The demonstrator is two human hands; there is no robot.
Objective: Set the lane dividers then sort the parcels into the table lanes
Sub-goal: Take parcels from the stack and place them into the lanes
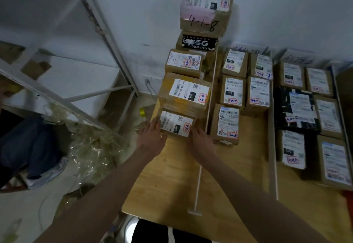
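Nearest you, your two forearms reach out over the bare front of the wooden worktop (172, 185), and a white lane divider (198, 181) runs away from you between them, its short foot at the near edge. At the end of the reach, your left hand (150, 137) lies against the left side of a small cardboard parcel (176, 124) and your right hand (200, 139) against its near right corner; the fingers look fairly straight, pressing it from both sides rather than curling under it, so each grip reads as open, flat on the box.

That parcel sits in the leftmost lane, just left of the divider. It looks stiff, square-edged and probably light; the taped faces and glossy label may be slick, so I would press on the two side walls low down, not on the label.

Just beyond your hands a larger yellow-taped box (183, 93) touches it, and past that more boxes stack up the wall, a marked carton (206, 11) on top; the stack may topple if pushed hard.

To the right of your right hand, the middle lane holds five labelled parcels (229, 122), in rows. Farther right, past a second divider (272, 147), the third lane holds brown and black parcels (294, 109) packed close.
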